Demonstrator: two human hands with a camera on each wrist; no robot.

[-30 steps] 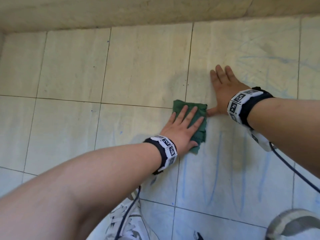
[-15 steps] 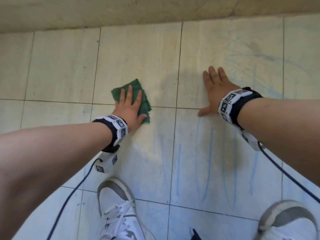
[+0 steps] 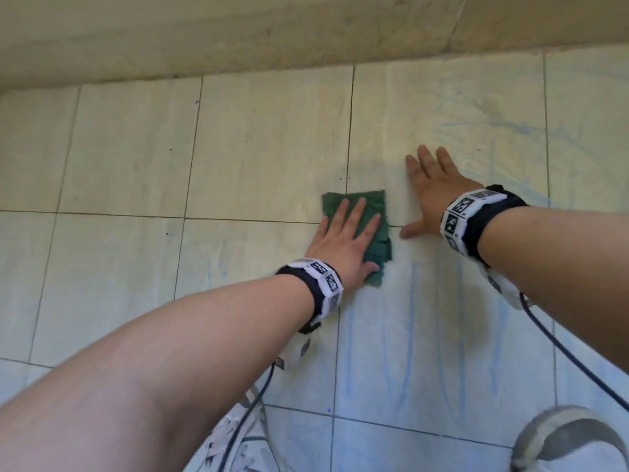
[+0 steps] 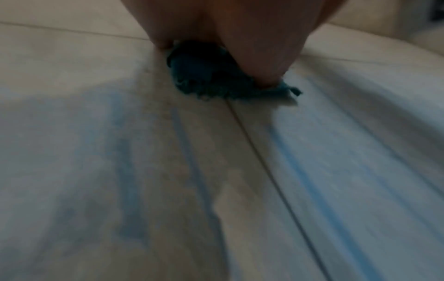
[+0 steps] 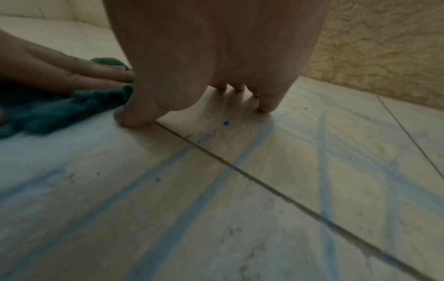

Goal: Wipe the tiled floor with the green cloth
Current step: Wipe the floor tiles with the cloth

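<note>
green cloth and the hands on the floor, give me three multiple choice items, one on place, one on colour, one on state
1. Where is the green cloth?
A. under the left hand
B. under the right hand
C. on a shoe

2. What colour are the streaks on the tiled floor?
A. red
B. blue
C. black

3. How does the right hand lie?
A. in a fist
B. pinching the cloth
C. flat on the tile, fingers straight

Answers: 1 A, the left hand's straight fingers press on the cloth. 2 B, pale blue lines run over the nearer tiles. 3 C, its palm and fingers rest on bare tile beside the cloth.
</note>
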